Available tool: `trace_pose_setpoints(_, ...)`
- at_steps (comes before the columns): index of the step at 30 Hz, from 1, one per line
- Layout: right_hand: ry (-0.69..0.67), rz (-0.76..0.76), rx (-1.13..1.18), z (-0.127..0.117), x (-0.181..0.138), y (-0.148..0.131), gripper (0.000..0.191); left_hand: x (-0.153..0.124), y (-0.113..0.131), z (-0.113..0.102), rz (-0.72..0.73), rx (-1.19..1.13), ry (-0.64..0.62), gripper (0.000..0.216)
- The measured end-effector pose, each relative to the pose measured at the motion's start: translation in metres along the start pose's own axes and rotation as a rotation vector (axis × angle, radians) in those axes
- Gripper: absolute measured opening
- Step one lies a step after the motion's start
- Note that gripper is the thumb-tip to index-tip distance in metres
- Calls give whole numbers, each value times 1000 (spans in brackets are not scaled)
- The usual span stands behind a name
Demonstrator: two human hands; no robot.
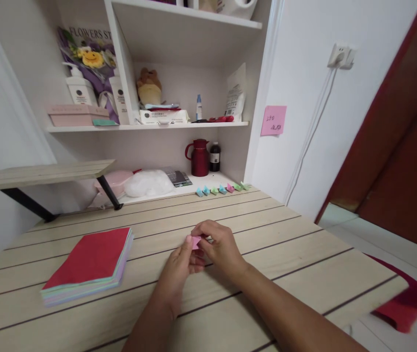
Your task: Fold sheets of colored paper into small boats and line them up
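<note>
A small piece of folded pink paper [196, 242] is pinched between my two hands, just above the wooden tabletop. My left hand [182, 261] grips its left side, thumb on top and fingers curled beneath. From the right, my right hand [221, 244] closes thumb and fingers on the other side, hiding part of the paper. To the left lies a thick stack of coloured paper [91, 256], red on top with pastel sheets below. Along the far table edge stands a row of several small folded paper figures [222, 189] in blue, green and pink.
Behind the table is a white shelf unit [150, 128] with a red jug [199, 159], a dark bottle [215, 157] and a white plastic bag [149, 183]. A raised wooden stand [43, 175] on black legs occupies the back left. A red stool [403, 298] sits beyond the right edge.
</note>
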State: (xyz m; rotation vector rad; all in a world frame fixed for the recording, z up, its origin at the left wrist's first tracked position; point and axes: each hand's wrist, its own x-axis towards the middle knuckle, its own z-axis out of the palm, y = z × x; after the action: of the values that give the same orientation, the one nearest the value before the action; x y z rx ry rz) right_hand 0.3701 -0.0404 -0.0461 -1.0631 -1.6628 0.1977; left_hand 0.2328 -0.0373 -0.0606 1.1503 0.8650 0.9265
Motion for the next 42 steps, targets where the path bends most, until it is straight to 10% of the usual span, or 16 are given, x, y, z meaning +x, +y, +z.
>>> trace_pose_setpoints(12,-191,104,253,-5,5,-2,40,0,6,-5,62,-156,189,44)
trace_pose_setpoints(27,-198,-23,-227,-5,-2,3,24,-3,10,-1,16,-208,104,45)
trace_pose_setpoints(33,-170,-63,-77,-4,-1,-1,24,-2,11,-3,63,-194,216,40)
trace_pose_setpoints(42,-87,496,598,-9,10,1,28,1,13,-10,144,-190,393,45)
